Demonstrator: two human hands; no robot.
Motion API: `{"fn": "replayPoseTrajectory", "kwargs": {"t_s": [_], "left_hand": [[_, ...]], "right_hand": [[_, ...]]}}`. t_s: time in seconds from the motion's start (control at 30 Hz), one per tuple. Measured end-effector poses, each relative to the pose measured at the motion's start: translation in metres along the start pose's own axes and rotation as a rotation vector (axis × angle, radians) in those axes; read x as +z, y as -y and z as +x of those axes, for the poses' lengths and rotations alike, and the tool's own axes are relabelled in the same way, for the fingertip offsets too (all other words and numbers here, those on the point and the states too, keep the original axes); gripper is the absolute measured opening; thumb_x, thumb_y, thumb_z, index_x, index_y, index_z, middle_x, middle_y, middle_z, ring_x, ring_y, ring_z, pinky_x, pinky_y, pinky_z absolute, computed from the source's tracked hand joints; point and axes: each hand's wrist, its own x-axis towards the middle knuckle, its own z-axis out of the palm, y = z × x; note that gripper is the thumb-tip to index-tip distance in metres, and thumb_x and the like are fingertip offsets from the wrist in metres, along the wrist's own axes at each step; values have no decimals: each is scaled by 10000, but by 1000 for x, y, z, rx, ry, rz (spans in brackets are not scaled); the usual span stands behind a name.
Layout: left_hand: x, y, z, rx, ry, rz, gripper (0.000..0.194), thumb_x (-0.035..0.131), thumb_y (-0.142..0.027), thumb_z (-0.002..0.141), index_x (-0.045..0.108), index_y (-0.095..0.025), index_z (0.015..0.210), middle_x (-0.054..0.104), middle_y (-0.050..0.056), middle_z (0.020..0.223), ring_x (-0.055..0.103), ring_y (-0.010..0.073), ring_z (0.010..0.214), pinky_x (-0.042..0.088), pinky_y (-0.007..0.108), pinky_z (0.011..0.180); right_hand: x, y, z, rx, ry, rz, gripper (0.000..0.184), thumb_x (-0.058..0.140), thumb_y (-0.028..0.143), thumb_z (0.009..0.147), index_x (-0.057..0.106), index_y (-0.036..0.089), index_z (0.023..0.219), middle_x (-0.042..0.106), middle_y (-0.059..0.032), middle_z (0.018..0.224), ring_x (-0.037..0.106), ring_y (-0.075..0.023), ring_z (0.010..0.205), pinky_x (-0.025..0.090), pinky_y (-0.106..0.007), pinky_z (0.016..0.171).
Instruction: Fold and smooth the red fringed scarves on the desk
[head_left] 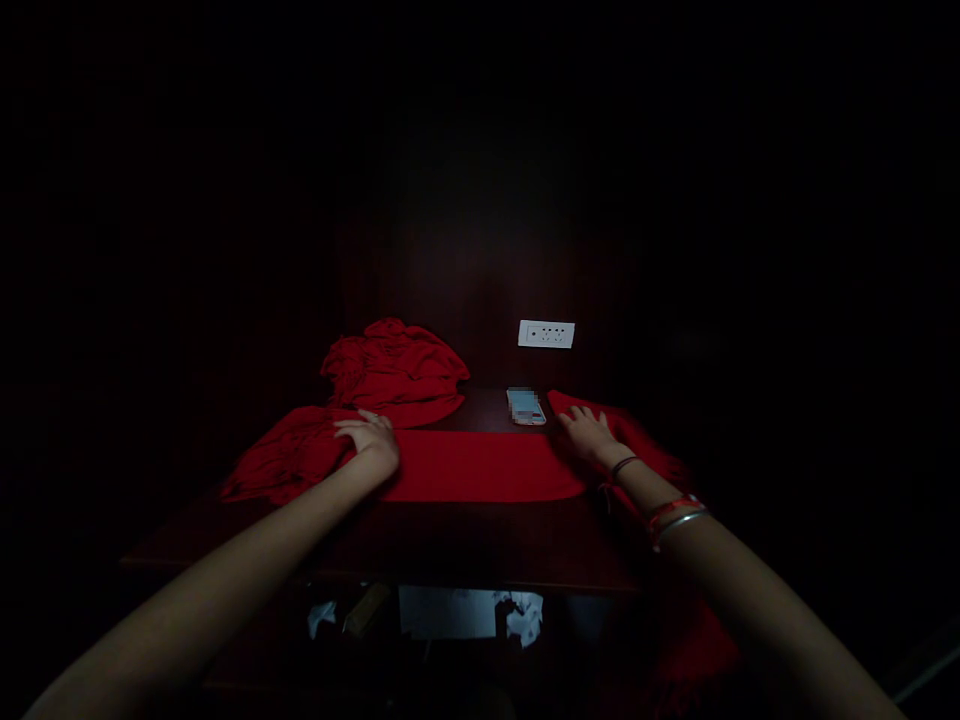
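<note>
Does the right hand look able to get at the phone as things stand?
Probably yes: the right hand, fingers spread at the red cloth, is close to the phone. Nothing appears to cover the phone or stand between them.

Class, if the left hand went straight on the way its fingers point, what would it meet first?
The left hand would probably meet the bunched red cloth just ahead, though the dim light leaves depth unclear.

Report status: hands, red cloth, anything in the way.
Left hand, right hand: both open, on red cloth. Cloth: smooth strip between hands, rumpled past left hand. Possible obstacles: phone-like object, bunched red fabric, both beyond the strip.
</note>
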Motion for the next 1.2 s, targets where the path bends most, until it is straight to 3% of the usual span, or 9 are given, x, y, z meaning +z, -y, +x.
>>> {"fn": "replayPoseTrajectory", "kwargs": {"t_s": [0.13,0.23,0.3,0.47,0.63,0.8,0.97,1.1,1.2], "left_hand": [[-5,-53,-19,393,71,-109,520,402,-415,745,387,-156,1195,284,179,1273,237,416,1122,231,554,816],[13,-81,-17,688,119,-239,591,277,-555,749,303,-226,1239,205,102,1327,138,312,1198,192,492,897],[31,-89,-9,766,133,-293,622,205,-590,750,242,-241,1264,143,75,1348,74,270,1218,154,469,925],[62,-82,17,778,216,-321,593,190,-593,754,220,-291,1264,131,42,1349,102,240,1219,114,432,947],[62,-74,27,736,252,-294,587,210,-570,762,195,-279,1271,96,54,1352,71,237,1223,96,424,951],[64,-73,32,735,280,-288,585,213,-572,760,170,-293,1273,70,44,1355,43,233,1225,76,433,953],[66,-65,41,709,295,-266,592,199,-577,758,163,-289,1274,53,43,1357,25,229,1225,65,437,954],[66,-62,45,730,297,-251,621,165,-599,748,152,-277,1279,47,55,1356,12,228,1224,58,432,958],[66,-60,47,730,299,-228,641,161,-611,738,148,-269,1280,37,62,1356,-1,230,1223,53,438,958]], "right_hand": [[14,27,5,-137,44,128,440,355,402,780,353,218,1178,387,-121,1176,320,-261,1072,217,-484,859],[24,35,8,-131,86,146,442,346,418,783,360,208,1171,391,-122,1181,337,-249,1071,198,-464,877],[32,34,7,-95,119,135,432,330,429,788,393,192,1144,418,-128,1154,361,-242,1058,190,-448,884],[46,20,4,-11,47,126,447,262,439,808,407,173,1136,466,-131,1096,394,-237,1025,182,-441,895],[43,2,4,154,-5,92,437,331,388,791,350,193,1183,378,-131,1192,229,-270,1147,93,-515,902],[37,-19,-4,461,-79,110,462,311,356,793,299,179,1219,228,-157,1288,90,-319,1191,101,-584,855],[33,-41,-16,792,-108,170,401,260,231,792,409,100,1140,440,-228,1076,335,-354,1056,178,-616,786],[30,-46,-17,730,-69,139,318,322,172,756,559,68,941,520,-196,937,472,-287,920,304,-477,803],[23,-48,-15,651,-67,120,304,376,196,749,552,54,953,510,-195,962,503,-241,885,374,-333,755]]}}
